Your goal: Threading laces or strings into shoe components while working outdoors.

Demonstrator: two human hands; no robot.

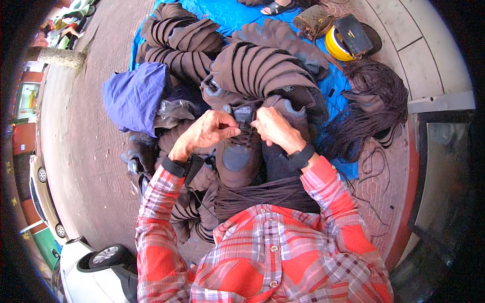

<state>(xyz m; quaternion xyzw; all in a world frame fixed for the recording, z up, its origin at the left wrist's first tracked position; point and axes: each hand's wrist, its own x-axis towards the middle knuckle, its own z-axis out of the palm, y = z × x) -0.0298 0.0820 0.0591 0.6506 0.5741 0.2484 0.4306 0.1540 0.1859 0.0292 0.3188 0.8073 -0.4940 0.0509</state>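
Pinkish-grey patterned paving (86,151) carries a bright blue plastic sheet (235,15). On the sheet lie curved, overlapping rows of brown fabric shoe uppers (262,68) and a small black piece (331,93). A tangled bundle of long dark-brown laces (348,126) crosses its right edge, loose strands trailing onto the paving.

Outdoors, soft even daylight. Ground = greyish-pink pavement (86,166), wide on the L, w/ patterned pinkish paving (381,202) on the R & a blue tarp (235,11) spread betw. Upper L: tree trunk (63,57), pale bark. Far L: tan car (48,199) alongside bldg fronts (25,139), reddish in parts, bent by the lens. White car (83,270) btm L. R side: lg pale slabs (404,30) up top, dark glassy panel (447,161) below, red edging (413,171) next to it
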